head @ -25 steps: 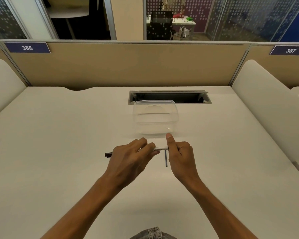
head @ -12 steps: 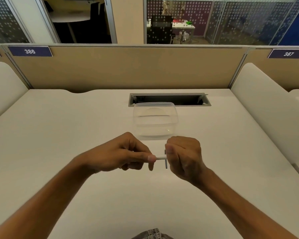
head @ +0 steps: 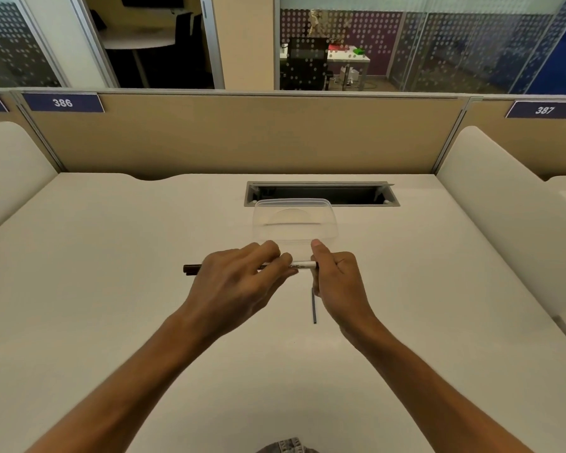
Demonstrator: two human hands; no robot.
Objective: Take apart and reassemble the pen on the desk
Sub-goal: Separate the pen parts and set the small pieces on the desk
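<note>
A white marker pen (head: 303, 265) with a dark cap end (head: 192, 269) lies level between my hands, just above the white desk (head: 111, 273). My left hand (head: 232, 286) grips its middle, with fingers over the barrel. My right hand (head: 335, 279) pinches the pen's right end, thumb pointing up. A thin dark refill rod (head: 314, 307) lies on the desk under my right hand, partly hidden by it.
A clear plastic container (head: 294, 223) stands just behind my hands. Behind it is an open cable slot (head: 321, 193) in the desk. Beige partition walls close off the back and both sides.
My left hand has turned back palm-down, so the pen's dark cap end shows at the left again. My right thumb has lifted. The rod has not moved.
</note>
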